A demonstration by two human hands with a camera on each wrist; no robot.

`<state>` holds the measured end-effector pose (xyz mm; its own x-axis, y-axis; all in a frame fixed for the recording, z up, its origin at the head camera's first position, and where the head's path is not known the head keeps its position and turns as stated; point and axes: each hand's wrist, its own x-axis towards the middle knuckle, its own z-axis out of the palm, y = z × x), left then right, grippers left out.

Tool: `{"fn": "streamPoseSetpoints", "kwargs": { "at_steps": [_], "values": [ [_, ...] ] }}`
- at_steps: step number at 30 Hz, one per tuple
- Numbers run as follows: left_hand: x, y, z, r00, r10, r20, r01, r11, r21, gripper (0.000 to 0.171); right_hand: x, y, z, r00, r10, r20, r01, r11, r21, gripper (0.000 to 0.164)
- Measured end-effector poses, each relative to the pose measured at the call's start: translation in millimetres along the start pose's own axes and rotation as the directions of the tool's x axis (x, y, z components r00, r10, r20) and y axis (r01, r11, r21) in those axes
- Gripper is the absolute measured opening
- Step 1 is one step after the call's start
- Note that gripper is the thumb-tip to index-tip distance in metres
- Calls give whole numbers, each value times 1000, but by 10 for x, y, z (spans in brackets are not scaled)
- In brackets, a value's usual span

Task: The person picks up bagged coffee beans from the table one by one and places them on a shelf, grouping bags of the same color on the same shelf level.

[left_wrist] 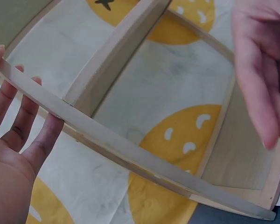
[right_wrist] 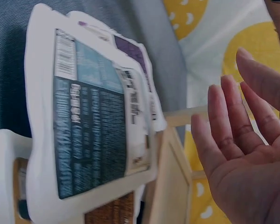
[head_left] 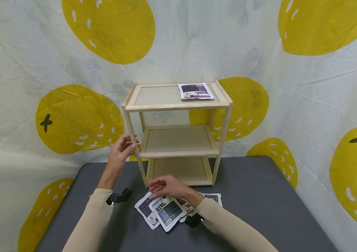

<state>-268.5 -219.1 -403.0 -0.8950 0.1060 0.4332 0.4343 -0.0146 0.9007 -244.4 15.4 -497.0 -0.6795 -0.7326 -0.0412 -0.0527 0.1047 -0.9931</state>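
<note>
Container: one pale wooden shelf (head_left: pixel 179 154), three tiers, at centre frame on the dark grey counter (head_left: pixel 247 196); its top tier carries one white-edged packet with a purple label (head_left: pixel 196 91), toward the right end.

Task items: flat packets, white borders, printed labels; at lower centre of the frame, in front of the shelf, lie a purple packet (head_left: pixel 146 209), a blue packet (head_left: pixel 167 212) overlapping it, a brown-toned packet (head_left: pixel 189 210) partly hidden by the right wrist, and a dark-labelled packet (head_left: pixel 213 198) at the right of the group, also partly covered; the right wrist view shows a barcode and a light blue band on the blue one.

Grip, left hand (head_left: pixel 119 154): holding the shelf's left front post, thumb and fingers on either side; grip, right hand (head_left: pixel 169 187): wide, fingers loosely bent, above the packets' upper edges.

Count: one shelf; five packets visible; two hands; two black wristbands (head_left: pixel 118 197).
</note>
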Motion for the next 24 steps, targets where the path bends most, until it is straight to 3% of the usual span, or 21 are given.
{"fn": "streamPoseSetpoints", "kwargs": {
  "at_steps": [14,24],
  "values": [
    [1,-19,4,1000,9,0,-9,1000,-15,30,74,169,189,998,9,-57,-17,989,-149,40],
    [2,-6,-1,1000,-2,1,2,1000,17,37,85,213,192,999,-1,-45,-11,963,-269,41]
  ]
}}
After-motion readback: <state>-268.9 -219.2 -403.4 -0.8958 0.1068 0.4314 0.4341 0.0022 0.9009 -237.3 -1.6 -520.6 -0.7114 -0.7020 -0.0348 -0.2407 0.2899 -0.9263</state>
